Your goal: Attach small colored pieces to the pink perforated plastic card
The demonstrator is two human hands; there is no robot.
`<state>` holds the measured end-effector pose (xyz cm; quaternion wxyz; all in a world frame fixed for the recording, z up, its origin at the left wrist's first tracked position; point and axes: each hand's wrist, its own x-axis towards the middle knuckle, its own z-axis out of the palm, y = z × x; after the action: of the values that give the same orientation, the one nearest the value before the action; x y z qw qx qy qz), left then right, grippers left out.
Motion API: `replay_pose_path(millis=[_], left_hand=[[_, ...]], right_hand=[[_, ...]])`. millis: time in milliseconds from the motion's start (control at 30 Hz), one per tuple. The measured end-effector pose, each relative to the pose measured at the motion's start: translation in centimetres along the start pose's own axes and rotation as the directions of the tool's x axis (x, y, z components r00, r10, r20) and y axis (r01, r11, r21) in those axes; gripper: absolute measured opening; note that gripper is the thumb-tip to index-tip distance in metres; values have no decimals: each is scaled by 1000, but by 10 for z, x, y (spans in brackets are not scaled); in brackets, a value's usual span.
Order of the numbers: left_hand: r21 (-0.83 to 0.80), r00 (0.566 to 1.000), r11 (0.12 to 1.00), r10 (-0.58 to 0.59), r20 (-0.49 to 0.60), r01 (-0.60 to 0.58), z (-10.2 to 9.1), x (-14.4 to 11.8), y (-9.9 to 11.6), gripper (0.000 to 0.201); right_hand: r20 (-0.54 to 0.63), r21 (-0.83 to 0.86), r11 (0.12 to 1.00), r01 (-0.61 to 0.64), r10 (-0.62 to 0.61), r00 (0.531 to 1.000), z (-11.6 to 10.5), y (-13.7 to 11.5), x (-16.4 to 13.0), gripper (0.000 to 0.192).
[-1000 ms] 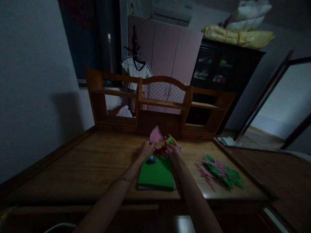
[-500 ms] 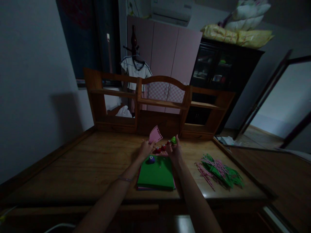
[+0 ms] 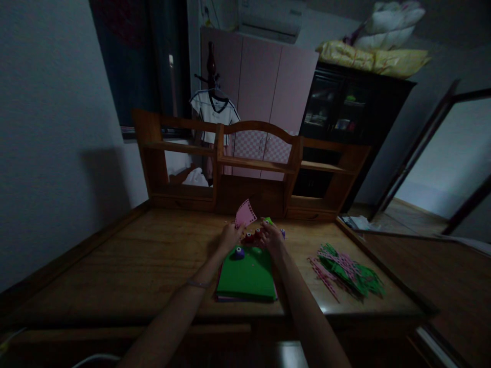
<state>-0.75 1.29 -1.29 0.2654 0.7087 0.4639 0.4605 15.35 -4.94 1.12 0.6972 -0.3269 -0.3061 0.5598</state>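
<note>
My left hand [image 3: 231,235] is closed on the lower edge of a pink foam or paper sheet [image 3: 244,212], which stands up with a row of small holes along its edges. My right hand [image 3: 270,236] has its fingers closed round a small green craft punch [image 3: 268,220], partly hidden by them. Between the hands stand two red punches [image 3: 249,237], with small pink scraps about them. A purple punch [image 3: 239,252] rests on the far left part of a stack of green sheets [image 3: 247,278]. Beyond my right hand another purple punch [image 3: 283,233] shows in part.
A pile of green and pink strips [image 3: 347,271], some perforated, lies on the right of the wooden table [image 3: 153,255]. A wooden shelf unit [image 3: 255,163] stands along the table's far edge. A wall borders the left side.
My right hand has turned and moved a little left with the green punch, bringing it closer to the pink sheet. The purple punch behind it has come into view. My left hand stays nearly still.
</note>
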Motion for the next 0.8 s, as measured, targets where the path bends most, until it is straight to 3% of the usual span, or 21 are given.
replay_pose_path(millis=[100,167,233,300,400,500,667,800], left_hand=[[18,999,999,33,-5,-33,0,0,0,51],[21,999,999,37,-4,-37,-1,0,2,50],[19,1000,1000,23,-6,-23,-2,-1,6,48],[15,1000,1000,-6,-5,6,-3,-3,9,46],[21,996,996,-84,-21,84,-8,-4,13,43],[26,983,984,-174,-67,176,-12,-4,14,42],[-23,969,976,-220,-115,218,-15,-2,9,44],[-82,967,975,-216,-133,207,-14,-1,4,45]], right_hand=[[28,-38,998,50,-49,998,0,2,-1,31],[24,-75,997,18,-16,1000,1,1,-3,30],[6,-170,985,-8,10,1000,3,0,-4,33],[7,-332,942,56,-57,998,4,2,-5,33],[85,-582,765,277,-282,956,7,7,-7,25],[161,-717,575,395,-415,896,9,12,-11,25],[280,-786,389,481,-470,837,6,13,-17,28],[298,-805,325,497,-503,811,4,13,-16,21]])
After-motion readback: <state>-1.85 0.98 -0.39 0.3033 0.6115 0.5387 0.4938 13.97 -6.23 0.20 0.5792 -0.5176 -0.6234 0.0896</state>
